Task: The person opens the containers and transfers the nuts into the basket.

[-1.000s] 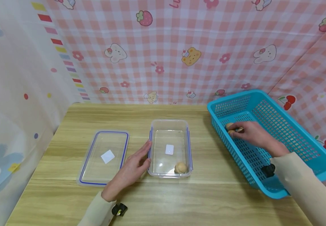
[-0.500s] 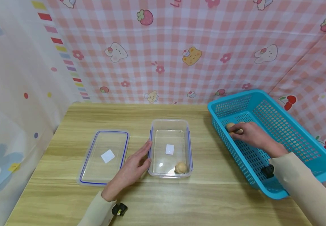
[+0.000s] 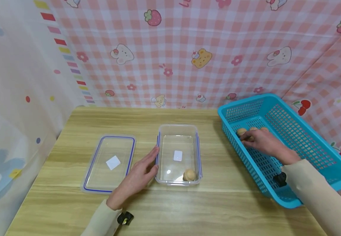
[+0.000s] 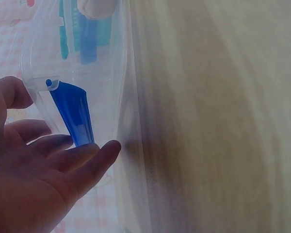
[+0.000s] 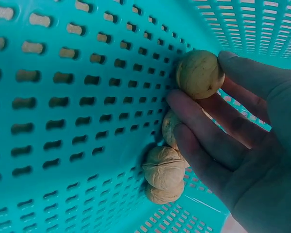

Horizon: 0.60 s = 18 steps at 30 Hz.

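Note:
In the head view my left hand [image 3: 138, 173] lies with fingers extended against the left side of a clear plastic container [image 3: 170, 182]. The left wrist view shows these fingers beside its blue clip [image 4: 75, 114]. One walnut [image 3: 189, 175] sits in the container's near right corner. My right hand [image 3: 263, 141] reaches down into a blue basket [image 3: 241, 159]. Up close, its thumb and fingers pinch a walnut [image 5: 200, 74] by the perforated basket surface. Several other walnuts lie around the hand, including a wrinkled walnut [image 5: 164, 167] below the fingers; some are partly hidden behind them.
A clear lid [image 3: 108, 178] with a blue seal lies on the wooden table [image 3: 188, 213] left of the container. A white label sits on the lid. Patterned cloth [image 3: 170, 65] hangs behind the table and at both sides.
My right hand has shifted slightly within the basket, and more walnuts show beyond its knuckles. My left hand, the container and the lid stay in place.

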Each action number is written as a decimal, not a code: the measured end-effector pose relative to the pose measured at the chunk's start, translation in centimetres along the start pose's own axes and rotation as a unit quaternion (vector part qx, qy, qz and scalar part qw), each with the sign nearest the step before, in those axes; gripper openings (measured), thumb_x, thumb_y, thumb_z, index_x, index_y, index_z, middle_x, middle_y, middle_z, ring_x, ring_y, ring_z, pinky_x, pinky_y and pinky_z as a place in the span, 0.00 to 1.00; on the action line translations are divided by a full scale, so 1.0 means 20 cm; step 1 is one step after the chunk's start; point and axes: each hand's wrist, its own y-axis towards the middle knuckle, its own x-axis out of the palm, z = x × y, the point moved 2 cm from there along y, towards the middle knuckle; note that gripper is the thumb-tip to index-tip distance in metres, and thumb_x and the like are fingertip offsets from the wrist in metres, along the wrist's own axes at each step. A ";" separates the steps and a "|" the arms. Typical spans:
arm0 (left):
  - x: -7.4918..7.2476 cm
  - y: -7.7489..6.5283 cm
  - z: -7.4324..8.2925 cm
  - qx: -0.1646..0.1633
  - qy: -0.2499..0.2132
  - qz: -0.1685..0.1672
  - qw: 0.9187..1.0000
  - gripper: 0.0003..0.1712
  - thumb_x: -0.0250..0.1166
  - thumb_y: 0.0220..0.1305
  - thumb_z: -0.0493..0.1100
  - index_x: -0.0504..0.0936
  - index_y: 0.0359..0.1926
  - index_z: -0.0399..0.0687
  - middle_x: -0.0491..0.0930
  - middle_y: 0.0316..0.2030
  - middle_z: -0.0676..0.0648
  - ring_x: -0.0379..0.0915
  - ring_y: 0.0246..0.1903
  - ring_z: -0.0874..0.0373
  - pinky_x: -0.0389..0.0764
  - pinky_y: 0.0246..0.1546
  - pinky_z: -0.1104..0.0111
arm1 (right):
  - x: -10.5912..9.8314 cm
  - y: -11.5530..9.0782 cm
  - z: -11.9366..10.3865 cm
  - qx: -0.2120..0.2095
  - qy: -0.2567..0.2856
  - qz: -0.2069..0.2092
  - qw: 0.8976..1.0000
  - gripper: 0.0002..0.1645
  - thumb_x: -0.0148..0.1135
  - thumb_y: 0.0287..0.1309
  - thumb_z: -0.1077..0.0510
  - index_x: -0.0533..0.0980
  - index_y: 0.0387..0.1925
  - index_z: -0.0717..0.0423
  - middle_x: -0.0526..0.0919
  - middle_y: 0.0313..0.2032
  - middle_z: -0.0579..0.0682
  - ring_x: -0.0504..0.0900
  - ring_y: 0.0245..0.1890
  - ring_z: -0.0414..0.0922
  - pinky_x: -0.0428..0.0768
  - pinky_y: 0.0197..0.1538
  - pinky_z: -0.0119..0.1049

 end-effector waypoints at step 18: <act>0.00 0.00 -0.01 0.011 0.002 0.002 1.000 0.35 0.59 0.76 0.38 0.58 0.78 0.40 0.54 0.79 0.44 0.53 0.77 0.47 0.58 0.75 0.54 | -0.19 -0.13 -0.07 0.053 0.042 -0.010 0.998 0.24 0.60 0.75 0.49 0.80 0.61 0.62 0.86 0.53 0.59 0.85 0.49 0.55 0.86 0.47 0.55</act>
